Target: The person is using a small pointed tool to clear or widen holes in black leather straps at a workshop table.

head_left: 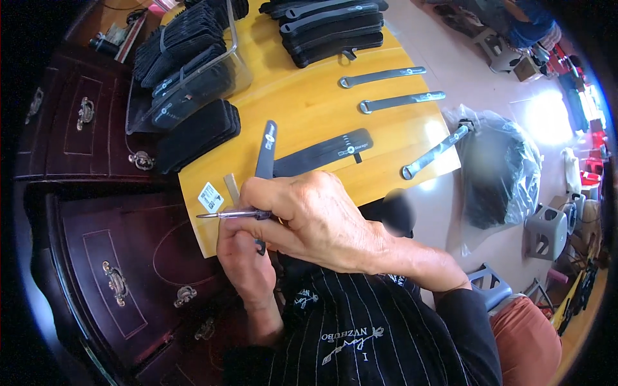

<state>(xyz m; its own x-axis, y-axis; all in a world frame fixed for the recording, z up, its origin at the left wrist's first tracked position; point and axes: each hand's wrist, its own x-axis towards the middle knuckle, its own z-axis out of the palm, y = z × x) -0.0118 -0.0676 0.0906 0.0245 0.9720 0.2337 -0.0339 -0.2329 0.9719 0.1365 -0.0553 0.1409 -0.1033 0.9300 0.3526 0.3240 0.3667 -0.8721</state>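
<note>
Over the near left corner of the yellow table (302, 103), my two hands work close together. My right hand (315, 222) is closed around a slim pointed metal tool (225, 214) whose tip points left; its exact kind is not clear. Partly covered beneath it, my left hand (248, 270) is closed on a dark grey strap (266, 148) that stands up past the fingers. A wider black strap piece (328, 151) lies flat just beyond. Beside the fingers are a narrow beige strip (232, 186) and a white label (210, 197).
Three finished-looking straps with rings, one a grey strap (402, 101), lie at the right. Stacked black straps (331, 32) sit at the back. A clear bin (241, 64) holds bundles beside a black pile (203, 135). Dark drawers (116, 231) stand left; a bagged bundle (502, 170) right.
</note>
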